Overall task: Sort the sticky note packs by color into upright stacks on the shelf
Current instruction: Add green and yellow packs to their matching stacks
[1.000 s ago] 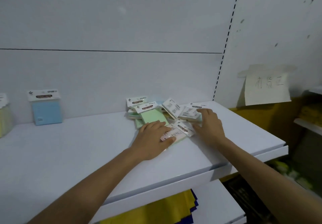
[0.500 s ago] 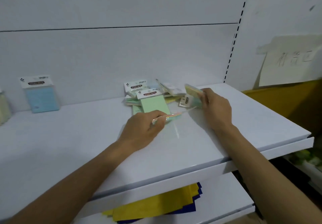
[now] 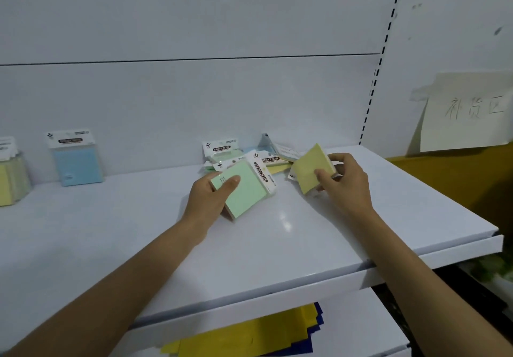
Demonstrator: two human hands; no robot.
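My left hand (image 3: pixel 211 198) grips a green sticky note pack (image 3: pixel 245 190), tilted just above the white shelf (image 3: pixel 277 245), thumb on its face. My right hand (image 3: pixel 344 181) holds a yellow pack (image 3: pixel 309 172) raised at an angle, thumb across its front. Behind both lies a loose pile of packs (image 3: pixel 236 152), green, yellow and blue, against the back wall. A blue pack (image 3: pixel 76 159) stands upright at the far left. A yellow stack (image 3: pixel 9 179) stands at the left edge, cut off by the frame.
A slotted upright (image 3: pixel 374 79) ends the back panel on the right. A paper sign (image 3: pixel 466 112) hangs beyond it over a dark yellow surface. Yellow and dark blue sheets (image 3: pixel 249 337) lie on the lower shelf. The shelf's front edge runs below my forearms.
Both hands had been flat on the pile; each then lifted a pack from it. My left hand now shows the green pack's face, my right has raised the yellow pack.
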